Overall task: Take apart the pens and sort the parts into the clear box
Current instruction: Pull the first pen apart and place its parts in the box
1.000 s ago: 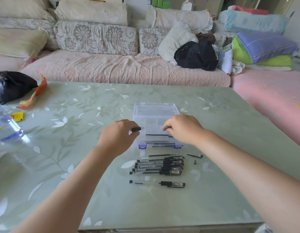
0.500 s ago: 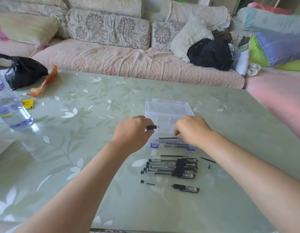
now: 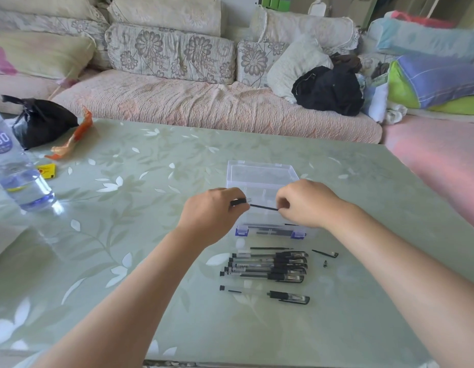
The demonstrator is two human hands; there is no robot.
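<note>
The clear box (image 3: 259,172) lies open on the table, with blue latches at its near edge and a few dark pen parts inside its front. Above it, my left hand (image 3: 212,211) grips a clear pen barrel (image 3: 239,201) with a black end. My right hand (image 3: 303,201) pinches the thin black refill (image 3: 263,207), which stretches between the two hands. Several whole black pens (image 3: 267,265) lie in a row in front of the box. A loose refill (image 3: 270,248) lies just behind them, and a partly separated pen (image 3: 286,297) lies nearer me.
A black clip (image 3: 324,253) and a tiny tip piece (image 3: 325,263) lie right of the pens. A water bottle (image 3: 15,176), a black bag (image 3: 40,122), an orange wrapper (image 3: 71,144) and a yellow tag (image 3: 46,171) sit at the table's left. A sofa stands behind.
My right hand has drawn the black refill out of the barrel in my left hand; earlier only the barrel end showed. The camera view shifted slightly.
</note>
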